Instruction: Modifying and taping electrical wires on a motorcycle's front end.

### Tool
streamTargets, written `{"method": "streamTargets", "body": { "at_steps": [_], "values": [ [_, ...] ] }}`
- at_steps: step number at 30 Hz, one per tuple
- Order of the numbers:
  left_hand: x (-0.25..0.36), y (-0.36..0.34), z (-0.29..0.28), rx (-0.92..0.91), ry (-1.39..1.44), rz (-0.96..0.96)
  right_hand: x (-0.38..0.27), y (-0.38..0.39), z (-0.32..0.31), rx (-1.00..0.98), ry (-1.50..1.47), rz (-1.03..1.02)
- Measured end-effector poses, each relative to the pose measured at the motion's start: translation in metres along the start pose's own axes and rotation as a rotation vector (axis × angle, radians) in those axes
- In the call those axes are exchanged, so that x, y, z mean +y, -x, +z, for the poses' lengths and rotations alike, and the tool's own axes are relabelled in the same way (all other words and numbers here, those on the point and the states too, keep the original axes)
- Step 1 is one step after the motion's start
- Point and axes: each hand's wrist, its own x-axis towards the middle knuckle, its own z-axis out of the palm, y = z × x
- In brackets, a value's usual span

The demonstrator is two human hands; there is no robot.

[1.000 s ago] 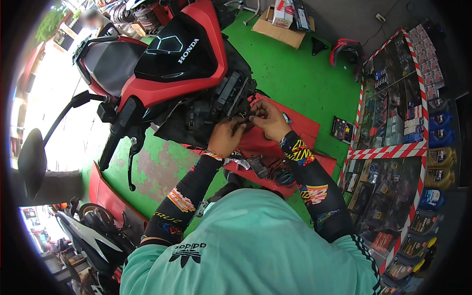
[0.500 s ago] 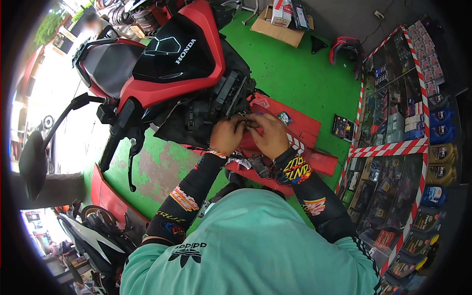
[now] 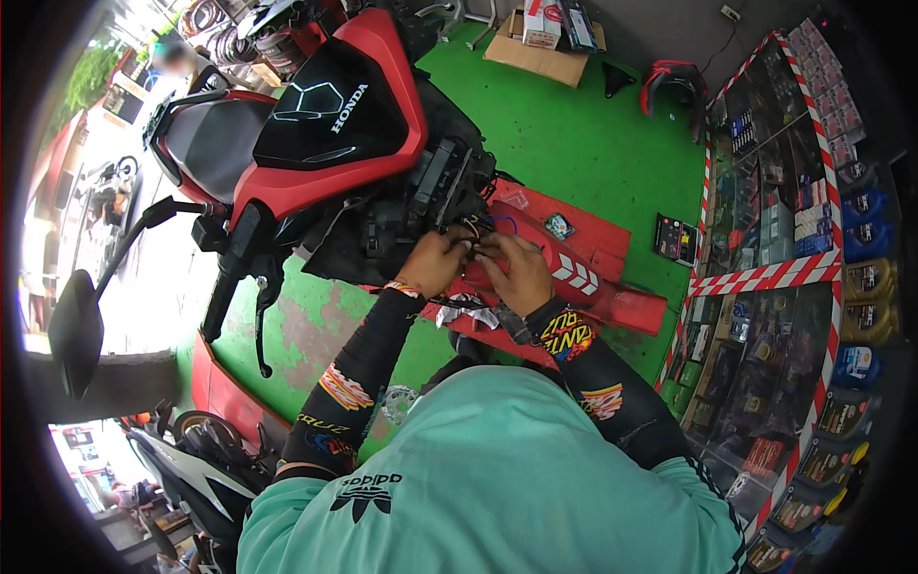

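My left hand (image 3: 435,261) and my right hand (image 3: 516,273) meet at the opened front of a red and black motor scooter (image 3: 330,115). The fingers of both are closed in a pinch on thin dark wires (image 3: 470,228) that come out of the bared front end. Among them are yellow strands, and a blue wire (image 3: 503,221) loops above my right fingers. What exactly lies between the fingertips is partly hidden. Below my hands is a red platform (image 3: 602,225), with a long red panel (image 3: 622,304) bearing white chevrons beside my right hand.
A small printed packet (image 3: 558,226) and crumpled white paper (image 3: 467,311) lie around the platform. To the right stands a glass display case (image 3: 765,268) edged in striped tape. The scooter's brake lever (image 3: 262,330) and mirror (image 3: 76,335) jut out at left. Another person (image 3: 177,67) is at far left.
Both hands remain together at the wires, with small finger shifts. The blue wire's loop and more of the white paper now show. The whole view has shifted slightly.
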Motion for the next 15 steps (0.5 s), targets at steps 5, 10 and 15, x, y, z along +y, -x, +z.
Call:
{"method": "streamTargets", "body": {
  "at_steps": [5,10,15],
  "values": [
    [-0.002,-0.003,0.002,-0.019,0.019,-0.044,-0.005,0.001,-0.001,0.013,0.177,-0.058],
    [-0.005,-0.003,0.001,-0.05,-0.029,-0.116,-0.012,0.004,-0.005,-0.057,-0.067,-0.045],
    [0.0,0.004,0.007,0.03,-0.049,-0.04,0.001,-0.024,-0.009,0.076,-0.002,-0.024]
  ]
}}
